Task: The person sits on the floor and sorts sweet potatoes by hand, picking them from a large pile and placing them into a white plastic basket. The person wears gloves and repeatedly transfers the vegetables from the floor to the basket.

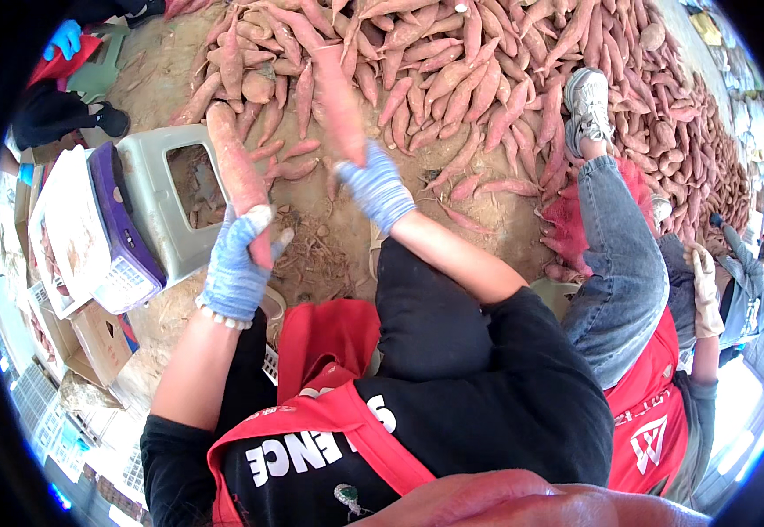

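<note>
My left hand [237, 263], in a blue knitted glove, is closed around the lower end of a long sweet potato [234, 158]. That sweet potato points away from me, beside a grey plastic frame [149, 171] with a square opening. Farther right, my right hand [378, 189], gloved the same way, grips the near end of another long sweet potato [338, 97], which is smeared by motion. Beyond both hands spreads a large heap of sweet potatoes [487, 79], with several loose ones on the dirt floor [312, 206] at its near edge.
Left of the grey frame stand a purple and white plastic crate [118, 224] and a cardboard box [97, 342]. A co-worker's jeans-clad leg [615, 255] and shoe [587, 101] are close on my right, beside a red mesh bag [575, 220]. Another person's blue glove [66, 38] shows at far left.
</note>
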Tool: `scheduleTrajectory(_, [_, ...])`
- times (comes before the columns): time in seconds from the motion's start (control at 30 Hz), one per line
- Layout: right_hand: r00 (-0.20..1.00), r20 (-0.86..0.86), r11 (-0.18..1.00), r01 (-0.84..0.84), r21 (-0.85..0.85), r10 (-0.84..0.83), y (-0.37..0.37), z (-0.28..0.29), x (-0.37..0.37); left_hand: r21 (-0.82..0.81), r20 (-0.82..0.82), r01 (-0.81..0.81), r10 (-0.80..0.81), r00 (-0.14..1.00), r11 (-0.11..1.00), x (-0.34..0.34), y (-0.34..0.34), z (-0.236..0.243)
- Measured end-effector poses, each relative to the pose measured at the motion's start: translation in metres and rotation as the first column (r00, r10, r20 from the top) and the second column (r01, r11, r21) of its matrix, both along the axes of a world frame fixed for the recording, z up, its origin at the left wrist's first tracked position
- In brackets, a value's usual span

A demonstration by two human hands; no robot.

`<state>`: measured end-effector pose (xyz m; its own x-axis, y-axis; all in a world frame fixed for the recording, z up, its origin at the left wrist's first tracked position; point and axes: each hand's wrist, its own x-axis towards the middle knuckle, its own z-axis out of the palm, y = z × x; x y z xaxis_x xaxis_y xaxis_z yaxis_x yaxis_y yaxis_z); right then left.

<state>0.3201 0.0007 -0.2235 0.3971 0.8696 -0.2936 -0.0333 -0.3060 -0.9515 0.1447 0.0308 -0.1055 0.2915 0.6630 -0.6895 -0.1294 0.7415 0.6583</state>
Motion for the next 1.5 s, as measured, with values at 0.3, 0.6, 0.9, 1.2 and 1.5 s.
scheduleTrajectory(0.3, [0.667,0.545,0.77,-0.635,0.06,0.507,0.013,0.068,-0.05,-0.041,0.327,-0.078,0.087,0.941,0.996,0.0,0.009,-0.039])
scheduleTrajectory(0.6, [0.447,0.466,0.612,-0.732,-0.3,0.763,0.007,0.126,-0.024,-0.24,0.327,-0.089,0.167,0.93,0.967,0.012,-0.012,-0.024])
scheduleTrajectory(0.9, [0.742,0.099,0.748,-0.662,-0.057,0.664,0.017,0.097,-0.037,-0.055,0.11,-0.19,0.195,0.974,0.98,0.011,0.012,-0.018])
scheduleTrajectory(1.2, [0.676,0.398,0.733,-0.68,0.015,0.62,0.005,0.084,-0.004,-0.244,0.189,-0.041,0.089,0.978,0.969,-0.002,0.026,-0.032])
scheduleTrajectory(1.5, [0.246,-0.048,0.24,0.856,-0.458,-0.968,-0.112,-0.161,0.15,-0.345,0.411,-0.043,0.192,0.891,0.938,-0.001,0.021,-0.01])
